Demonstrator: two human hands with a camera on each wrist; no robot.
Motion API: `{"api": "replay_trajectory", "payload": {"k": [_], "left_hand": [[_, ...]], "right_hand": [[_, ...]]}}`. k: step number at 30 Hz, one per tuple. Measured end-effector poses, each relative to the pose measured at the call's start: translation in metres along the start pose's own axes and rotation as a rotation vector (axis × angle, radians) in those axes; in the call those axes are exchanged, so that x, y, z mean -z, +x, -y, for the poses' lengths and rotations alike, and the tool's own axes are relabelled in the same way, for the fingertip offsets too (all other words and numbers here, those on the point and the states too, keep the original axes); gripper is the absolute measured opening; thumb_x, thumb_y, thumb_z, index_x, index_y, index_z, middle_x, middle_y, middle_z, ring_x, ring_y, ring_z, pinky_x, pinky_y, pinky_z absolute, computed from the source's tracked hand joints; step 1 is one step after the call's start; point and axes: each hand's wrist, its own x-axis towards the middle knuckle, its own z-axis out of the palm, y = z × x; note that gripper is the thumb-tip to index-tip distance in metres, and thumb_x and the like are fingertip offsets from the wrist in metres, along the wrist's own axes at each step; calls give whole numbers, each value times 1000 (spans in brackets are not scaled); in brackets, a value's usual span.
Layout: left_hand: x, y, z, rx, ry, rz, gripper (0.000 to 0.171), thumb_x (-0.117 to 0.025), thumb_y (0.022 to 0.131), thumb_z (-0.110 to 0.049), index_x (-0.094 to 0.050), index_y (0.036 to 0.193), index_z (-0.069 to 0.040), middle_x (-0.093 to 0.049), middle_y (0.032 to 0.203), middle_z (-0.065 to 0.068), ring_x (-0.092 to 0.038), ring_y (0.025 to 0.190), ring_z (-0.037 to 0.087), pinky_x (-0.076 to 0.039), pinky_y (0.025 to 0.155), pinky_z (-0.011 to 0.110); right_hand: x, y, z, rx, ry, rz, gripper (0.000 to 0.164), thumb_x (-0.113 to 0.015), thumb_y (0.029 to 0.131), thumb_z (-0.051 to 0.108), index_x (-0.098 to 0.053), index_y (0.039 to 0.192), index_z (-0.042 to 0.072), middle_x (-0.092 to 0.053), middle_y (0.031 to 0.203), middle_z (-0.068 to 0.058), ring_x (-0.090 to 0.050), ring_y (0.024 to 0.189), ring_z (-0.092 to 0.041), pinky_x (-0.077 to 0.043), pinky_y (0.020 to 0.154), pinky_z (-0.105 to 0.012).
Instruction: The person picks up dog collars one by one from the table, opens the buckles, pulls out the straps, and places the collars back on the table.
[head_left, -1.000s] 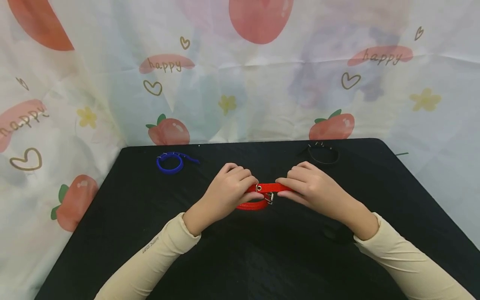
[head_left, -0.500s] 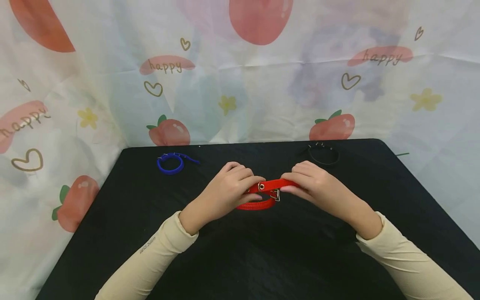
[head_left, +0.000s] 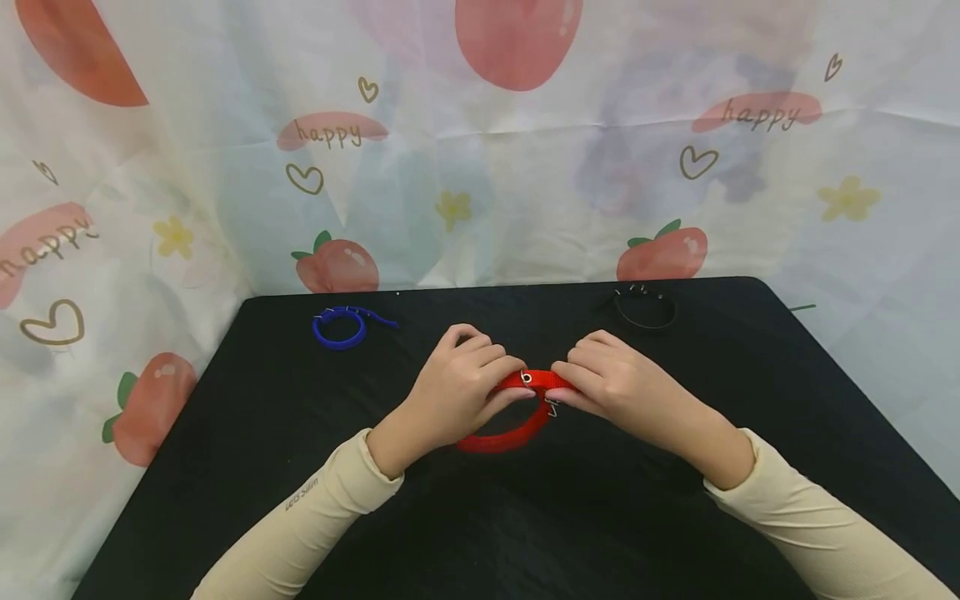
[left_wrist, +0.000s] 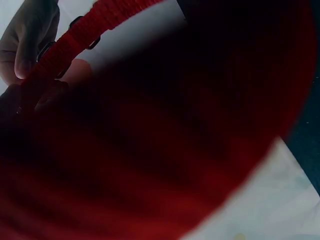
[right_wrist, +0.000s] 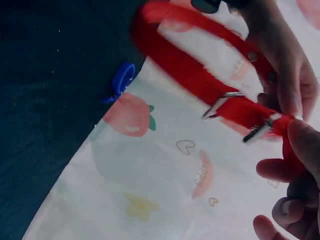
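A red buckled collar point(head_left: 501, 442), curled in a loop, is held up above the black table by both hands. My left hand point(head_left: 453, 388) pinches one part of its strap between thumb and fingers. Close by on the right, my right hand point(head_left: 621, 379) pinches the strap too. A metal eyelet point(head_left: 527, 378) shows in the short stretch between the hands. In the right wrist view, a metal buckle point(right_wrist: 220, 106) and a metal ring point(right_wrist: 260, 131) sit on the band. Blurred red collar fills much of the left wrist view. Fingertips hide parts of the strap.
A blue collar point(head_left: 340, 345) lies looped at the table's back left. At the back right is a black collar point(head_left: 647, 325), hard to see against the black table point(head_left: 480, 533). Behind the table hangs a white curtain point(head_left: 525, 192) printed with fruit and hearts.
Both hands keep hold of the red collar. The right hand has moved slightly left and closer to the left hand. The lower part of the loop now hangs lower and opens wider.
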Motion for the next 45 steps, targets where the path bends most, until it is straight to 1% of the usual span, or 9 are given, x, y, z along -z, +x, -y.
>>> {"api": "replay_trajectory", "payload": {"k": [6, 13, 16, 19, 27, 33, 36, 41, 45], "left_hand": [[3, 3, -2, 37, -30, 4, 22, -74, 80, -36, -73, 88, -16, -67, 74, -5, -55, 72, 11, -44, 85, 33], [4, 3, -3, 203, -241, 15, 23, -77, 77, -31, -73, 93, -14, -69, 78, -5, -53, 73, 9, -44, 86, 32], [3, 2, -4, 230, -273, 9, 22, -77, 77, -29, -73, 92, -15, -69, 77, -5, -52, 72, 9, -44, 86, 32], [1, 0, -3, 208, -241, 8, 21, -78, 76, -29, -74, 91, -15, -68, 75, -5, -52, 73, 10, -44, 86, 32], [-3, 0, -3, 47, -84, -30, 24, -80, 73, -35, -76, 88, -17, -67, 73, -6, -55, 74, 11, -44, 84, 31], [-5, -2, -4, 40, -100, -42, 23, -80, 72, -34, -76, 86, -17, -69, 74, -6, -58, 76, 11, -45, 85, 30], [-4, -3, -4, 44, -92, -47, 22, -79, 73, -36, -76, 85, -18, -69, 74, -6, -58, 75, 11, -45, 84, 30], [-4, -5, -2, 53, -88, -56, 24, -79, 73, -37, -75, 86, -16, -70, 75, -6, -59, 75, 11, -45, 84, 30], [-6, -4, -3, 31, -111, -65, 24, -78, 74, -34, -75, 87, -14, -70, 77, -5, -59, 77, 12, -45, 85, 30]], "right_hand": [[-2, -1, 0, -30, 11, 13, 40, -46, 98, 34, -65, 81, 3, -55, 65, -2, -47, 62, -14, -47, 73, -32], [1, 1, -5, -1, -5, -99, 40, -48, 98, 32, -66, 82, 0, -55, 64, -4, -46, 60, -15, -46, 68, -33], [1, 0, -5, 10, -33, -97, 41, -46, 99, 31, -66, 82, 0, -55, 64, -5, -47, 60, -16, -46, 68, -33], [-1, -2, -4, 22, -37, -56, 41, -46, 99, 31, -67, 83, 0, -57, 65, -5, -48, 61, -16, -47, 69, -33], [-6, 1, 1, 48, -4, -9, 37, -46, 99, 31, -63, 82, 3, -56, 66, -2, -47, 63, -14, -47, 71, -31], [-9, -2, 1, 0, 50, 42, 37, -49, 95, 37, -65, 87, 4, -57, 70, -1, -48, 66, -14, -47, 75, -31], [-7, -5, -1, -22, 84, 2, 39, -53, 93, 40, -67, 90, 3, -59, 72, -2, -49, 66, -14, -45, 76, -32], [-3, -6, -3, -14, 123, -129, 40, -51, 96, 36, -70, 88, 2, -60, 71, -1, -49, 64, -13, -44, 72, -31], [-5, -2, 1, -16, 186, -128, 33, -53, 95, 30, -69, 90, 2, -58, 71, -1, -48, 65, -13, -43, 73, -29]]}}
